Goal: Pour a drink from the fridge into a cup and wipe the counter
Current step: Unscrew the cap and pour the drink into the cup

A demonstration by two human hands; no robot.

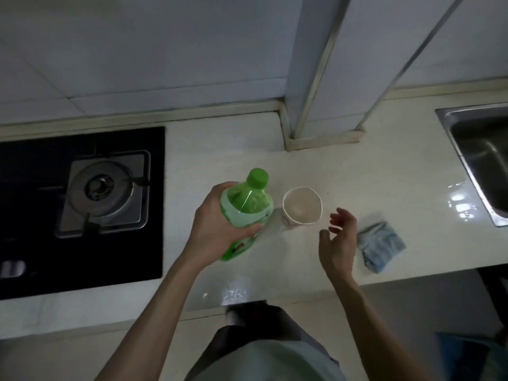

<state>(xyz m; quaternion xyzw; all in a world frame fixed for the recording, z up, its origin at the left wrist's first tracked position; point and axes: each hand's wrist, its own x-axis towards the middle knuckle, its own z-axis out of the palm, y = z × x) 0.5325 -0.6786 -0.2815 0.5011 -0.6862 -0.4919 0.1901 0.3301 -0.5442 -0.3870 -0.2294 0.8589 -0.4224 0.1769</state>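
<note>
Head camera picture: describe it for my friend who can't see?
A left hand grips a capped green bottle beside a paper cup on a white counter. The open right hand hovers between the cup and a blue cloth. Gas stove left, sink right.

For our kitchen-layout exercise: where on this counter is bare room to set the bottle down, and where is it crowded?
Free: counter between stove and pillar; strip between cloth and sink. Crowded: left hand, bottle, cup, right hand and cloth close in a row.

Domestic kitchen: gas hob (82,199) set in a pale countertop (357,171), steel sink (478,160), apparently tiled wall (137,50) behind.
</note>
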